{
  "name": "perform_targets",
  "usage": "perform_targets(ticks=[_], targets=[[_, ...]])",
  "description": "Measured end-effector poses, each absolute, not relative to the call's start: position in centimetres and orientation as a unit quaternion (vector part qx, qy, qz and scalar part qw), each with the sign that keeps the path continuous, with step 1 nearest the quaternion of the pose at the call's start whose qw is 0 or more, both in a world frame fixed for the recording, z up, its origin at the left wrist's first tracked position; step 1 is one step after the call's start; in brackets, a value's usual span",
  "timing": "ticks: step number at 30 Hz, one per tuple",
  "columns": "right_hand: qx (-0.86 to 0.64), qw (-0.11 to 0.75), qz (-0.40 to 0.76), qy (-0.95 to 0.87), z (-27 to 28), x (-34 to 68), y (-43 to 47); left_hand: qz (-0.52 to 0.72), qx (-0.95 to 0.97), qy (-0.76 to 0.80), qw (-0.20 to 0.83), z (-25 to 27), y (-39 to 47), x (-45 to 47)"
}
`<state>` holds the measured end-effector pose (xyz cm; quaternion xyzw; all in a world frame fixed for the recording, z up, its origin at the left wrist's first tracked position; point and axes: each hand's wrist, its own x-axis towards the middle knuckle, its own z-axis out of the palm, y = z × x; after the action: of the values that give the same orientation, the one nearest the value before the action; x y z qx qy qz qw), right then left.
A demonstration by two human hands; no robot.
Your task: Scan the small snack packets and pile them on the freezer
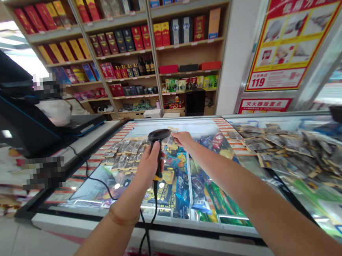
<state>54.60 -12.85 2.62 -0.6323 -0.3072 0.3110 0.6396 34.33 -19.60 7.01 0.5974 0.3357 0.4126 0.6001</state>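
Observation:
My left hand (148,161) is wrapped round the grip of a black barcode scanner (159,135), whose head points to the right. A cable (156,202) hangs from the grip. Just beyond the scanner's front end, my right hand (184,139) pinches a small packet (174,129), mostly hidden by the fingers and the scanner. Beneath both hands lies the glass top of a chest freezer (194,123). Rows of small flat packets (128,149) rest on the glass left of the scanner.
A heap of similar packets (296,145) covers the glass at right. Bagged frozen goods (178,190) show through the freezer top. At left stands a dark checkout terminal (11,93), with a person (55,107) behind it. Shelves of boxes (128,40) line the back wall.

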Motion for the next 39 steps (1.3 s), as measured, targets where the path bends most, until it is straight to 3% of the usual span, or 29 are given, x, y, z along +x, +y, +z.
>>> perform_targets(ticks=[8, 16, 25, 30, 33, 35, 39], targets=[[-0.617, 0.600, 0.390, -0.328, 6.1, 42.9, -3.8, 0.493, 0.529, 0.356, 0.592, 8.6, -17.8, 28.4], [-0.632, 0.577, 0.366, -0.365, 4.4, 43.6, -3.9, 0.506, 0.507, 0.362, 0.596, 8.9, -16.3, 27.9], [-0.730, 0.489, 0.177, -0.443, 0.5, 56.6, -15.3, 0.445, 0.526, 0.306, 0.657, 5.8, -19.1, 36.3], [-0.824, 0.430, 0.032, -0.367, -0.5, 65.5, -23.4, 0.389, 0.540, 0.293, 0.686, 4.6, -22.0, 41.5], [-0.894, 0.331, -0.079, -0.290, -1.5, 68.7, -26.4, 0.356, 0.553, 0.291, 0.695, 4.2, -23.4, 43.4], [-0.927, 0.277, -0.099, -0.234, -2.3, 69.9, -27.1, 0.341, 0.567, 0.289, 0.692, 3.8, -24.0, 44.2], [-0.947, 0.256, -0.057, -0.188, -3.2, 71.0, -26.9, 0.350, 0.586, 0.277, 0.676, 2.5, -24.3, 44.4]])
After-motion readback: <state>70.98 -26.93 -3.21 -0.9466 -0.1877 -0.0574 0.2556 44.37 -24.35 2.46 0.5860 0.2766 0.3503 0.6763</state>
